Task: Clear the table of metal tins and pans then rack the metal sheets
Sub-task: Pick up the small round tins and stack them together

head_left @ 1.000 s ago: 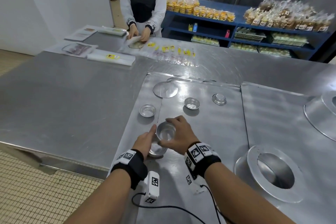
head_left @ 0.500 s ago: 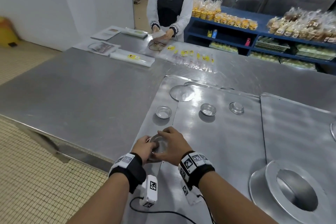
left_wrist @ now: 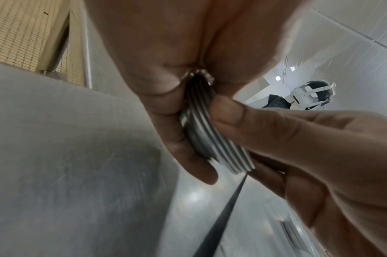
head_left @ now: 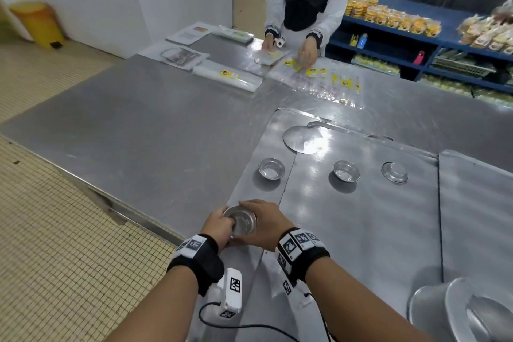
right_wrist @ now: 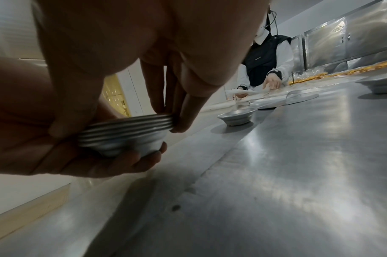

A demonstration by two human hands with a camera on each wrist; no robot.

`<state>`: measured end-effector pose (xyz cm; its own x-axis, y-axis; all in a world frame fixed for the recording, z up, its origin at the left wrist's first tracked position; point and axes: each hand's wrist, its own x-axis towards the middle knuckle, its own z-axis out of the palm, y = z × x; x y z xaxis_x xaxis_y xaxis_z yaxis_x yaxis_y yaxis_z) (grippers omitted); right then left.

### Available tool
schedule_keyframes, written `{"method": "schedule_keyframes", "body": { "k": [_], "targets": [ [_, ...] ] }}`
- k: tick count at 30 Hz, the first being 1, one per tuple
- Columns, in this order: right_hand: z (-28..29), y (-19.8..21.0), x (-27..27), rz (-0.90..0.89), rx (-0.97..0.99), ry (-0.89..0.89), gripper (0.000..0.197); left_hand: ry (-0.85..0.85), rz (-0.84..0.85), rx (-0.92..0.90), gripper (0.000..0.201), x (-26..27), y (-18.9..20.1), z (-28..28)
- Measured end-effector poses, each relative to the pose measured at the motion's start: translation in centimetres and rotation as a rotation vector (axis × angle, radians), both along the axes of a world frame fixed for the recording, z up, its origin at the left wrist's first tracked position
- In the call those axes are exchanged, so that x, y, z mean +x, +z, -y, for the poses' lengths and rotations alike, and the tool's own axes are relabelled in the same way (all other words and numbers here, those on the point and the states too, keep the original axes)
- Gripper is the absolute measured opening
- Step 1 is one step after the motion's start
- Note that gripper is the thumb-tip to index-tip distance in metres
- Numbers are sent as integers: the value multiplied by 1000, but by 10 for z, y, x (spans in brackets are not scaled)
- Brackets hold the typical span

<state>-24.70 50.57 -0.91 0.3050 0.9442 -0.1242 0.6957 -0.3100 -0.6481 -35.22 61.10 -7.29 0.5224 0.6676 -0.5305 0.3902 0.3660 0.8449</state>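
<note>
Tins nested in a stack (head_left: 240, 221) sit between my hands just above the metal sheet (head_left: 361, 230): my left hand (head_left: 218, 226) cups underneath, my right hand (head_left: 266, 226) clasps the rims. 3 loose tins (head_left: 271, 168) lie farther ahead; the table edge (head_left: 116, 203) runs close on my left.

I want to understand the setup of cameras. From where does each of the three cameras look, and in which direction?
Head: worn on the head, looks forward and down over the steel table; shows both forearms, left hand and right hand holding the stack of tins.
Left wrist: sits under the left wrist, looks along the palm at the stack; shows fingers of both hands.
Right wrist: sits under the right wrist, looks across the table; shows both hands.
Shared: all three see the stack; head and right wrist also see the person opposite.
</note>
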Motion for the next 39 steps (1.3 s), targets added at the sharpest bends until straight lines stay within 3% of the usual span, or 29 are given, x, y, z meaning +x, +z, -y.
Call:
{"method": "schedule_keyframes", "body": {
  "k": [2, 6, 8, 15, 18, 22, 26, 32, 37, 39],
  "targets": [
    [-8, 0, 6, -9, -29, 37, 70, 24, -14, 11, 33, -1, -2, -5],
    [-31, -14, 30, 6, -163, 99, 87, 40, -62, 90, 22, -5, -9, -17],
    [-44, -21, 46, 22, -188, 88, 84, 45, -91, 127, 23, -6, -10, -23],
    [-82, -35, 98, 386, -184, -195, 64, 119, -62, 73, 25, -10, -14, -33],
    [-88, -40, 114, 415, -307, -265, 80, 127, -80, 71, 25, -12, -17, -36],
    [-92, -48, 122, 351, -397, -359, 80, 126, -104, 99, 23, -18, -21, -40],
    [-88, -46, 113, 278, -321, -406, 77, 116, -95, 116, 25, -25, -25, -40],
    [-74, -21, 82, 117, -186, -276, 95, 95, -92, 115, 18, -34, -6, -31],
    [-55, 3, 44, 86, -41, -198, 95, 121, -63, 84, 12, -38, -7, -30],
    [-48, 8, 31, 80, -14, -168, 94, 151, -15, 47, 19, -39, -11, -29]
  ]
}}
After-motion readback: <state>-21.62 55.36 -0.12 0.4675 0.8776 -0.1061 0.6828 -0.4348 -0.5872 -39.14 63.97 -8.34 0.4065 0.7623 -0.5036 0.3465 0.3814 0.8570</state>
